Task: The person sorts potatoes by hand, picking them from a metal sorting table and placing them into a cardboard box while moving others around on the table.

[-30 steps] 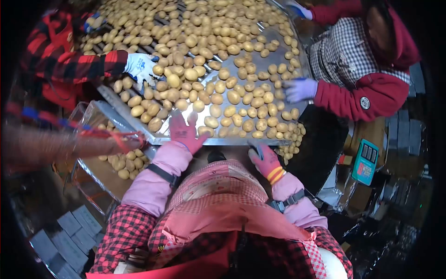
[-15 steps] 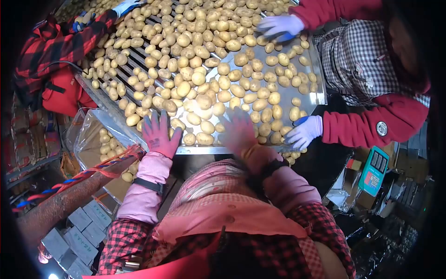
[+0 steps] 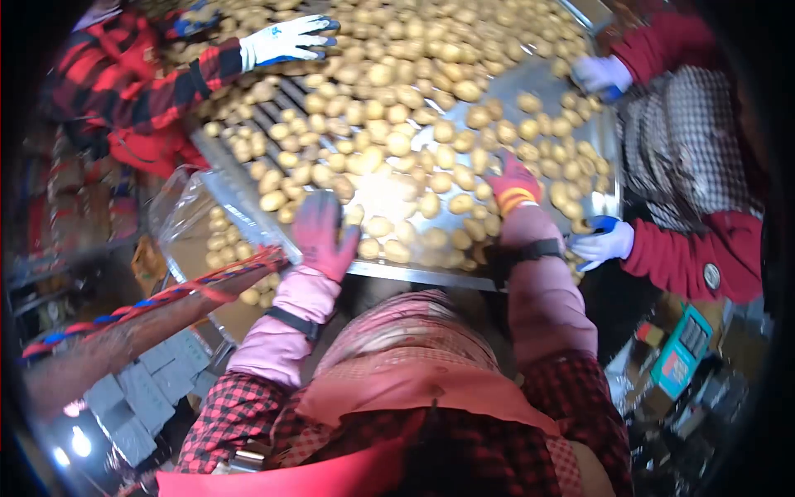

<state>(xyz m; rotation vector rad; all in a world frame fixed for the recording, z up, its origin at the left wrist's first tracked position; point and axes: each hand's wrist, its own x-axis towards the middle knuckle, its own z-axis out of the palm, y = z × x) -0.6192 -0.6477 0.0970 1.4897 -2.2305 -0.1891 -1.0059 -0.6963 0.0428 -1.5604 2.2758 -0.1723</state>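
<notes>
Potatoes lie spread over a metal sorting table. My left hand, in a pink and grey glove, rests at the table's near edge with its fingers stretched and thumb apart. It holds nothing and is close to the potatoes on its right. Further right, my right hand, in a pink glove with a yellow-orange cuff, reaches in among the potatoes. Its fingers look apart and touch or nearly touch potatoes; blur hides the exact contact.
At the right, a co-worker's white-and-blue gloves are at the table edge. Another person's white glove reaches over from the left. A rusty bar wrapped in coloured rope, a plastic-lined box of potatoes and a teal scale stand nearby.
My right hand has moved right and farther over the potatoes. The left stays near the edge. The view has shifted, and the left co-worker's white glove reaches farther in.
</notes>
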